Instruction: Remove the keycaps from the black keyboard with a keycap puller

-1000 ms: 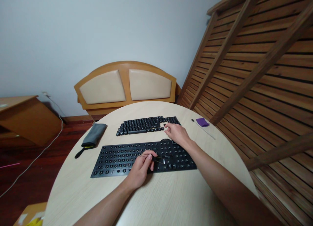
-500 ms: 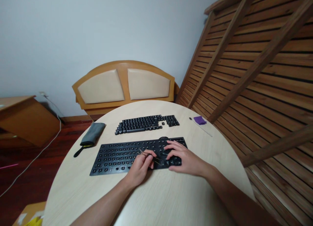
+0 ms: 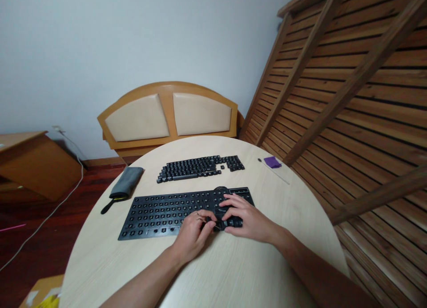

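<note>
On the round table lies a black keyboard, its main block stripped to bare switches, while some keycaps stay on near its lower right. My left hand is closed in a pinch on a thin wire keycap puller, its wires reaching down to the keys at lower right. The puller's ends are mostly hidden by my fingers. Spread over the right end of the keyboard, my right hand rests with its fingers apart. Behind the keyboard, removed black keycaps stand in rows laid out like a keyboard.
A grey pouch with a black strap lies at the table's left. To the right are a thin brush-like stick and a folded purple cloth. A padded wooden headboard and leaning wooden slats stand beyond the table.
The keyboard has shifted slightly left. My left hand has moved a little right with the puller, nearer my right hand, which has slid slightly left with the keyboard.
</note>
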A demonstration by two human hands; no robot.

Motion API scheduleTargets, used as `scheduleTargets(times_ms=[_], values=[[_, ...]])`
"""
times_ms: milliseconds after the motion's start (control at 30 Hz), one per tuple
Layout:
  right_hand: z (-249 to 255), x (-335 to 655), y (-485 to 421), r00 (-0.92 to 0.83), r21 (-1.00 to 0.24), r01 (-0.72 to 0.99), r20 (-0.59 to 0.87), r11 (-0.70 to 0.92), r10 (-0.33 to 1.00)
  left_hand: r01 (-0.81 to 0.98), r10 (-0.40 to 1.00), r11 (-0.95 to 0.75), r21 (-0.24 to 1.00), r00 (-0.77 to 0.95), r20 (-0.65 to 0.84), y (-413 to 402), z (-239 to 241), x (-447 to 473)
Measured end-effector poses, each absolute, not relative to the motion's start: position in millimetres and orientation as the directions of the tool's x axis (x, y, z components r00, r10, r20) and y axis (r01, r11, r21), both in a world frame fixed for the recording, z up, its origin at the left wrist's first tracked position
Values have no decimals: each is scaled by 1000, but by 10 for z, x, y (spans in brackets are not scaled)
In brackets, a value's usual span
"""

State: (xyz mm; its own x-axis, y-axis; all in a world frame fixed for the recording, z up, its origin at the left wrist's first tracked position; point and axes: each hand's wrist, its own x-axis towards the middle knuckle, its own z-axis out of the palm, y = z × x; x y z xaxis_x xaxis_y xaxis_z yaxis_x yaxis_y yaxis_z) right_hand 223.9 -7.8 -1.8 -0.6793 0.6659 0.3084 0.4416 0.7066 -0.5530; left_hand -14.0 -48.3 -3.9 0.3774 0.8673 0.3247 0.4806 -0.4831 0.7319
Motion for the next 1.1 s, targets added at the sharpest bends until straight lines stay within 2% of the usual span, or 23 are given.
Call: scheduleTargets(times_ms=[467,833,1100], values=[[-24,2202,-94,-662,-546,440,340,713,668,416,839,-505,756,441,318,-476,-54,-167],[-21,2180,-118,-658,-543,429,360,722,662,405,858,-422,811,467,214,-442,-49,-154],[-69,2161,-107,-666,-628,376,328,682,670,344,871,-388,855,439,219,-434,-57,-149]])
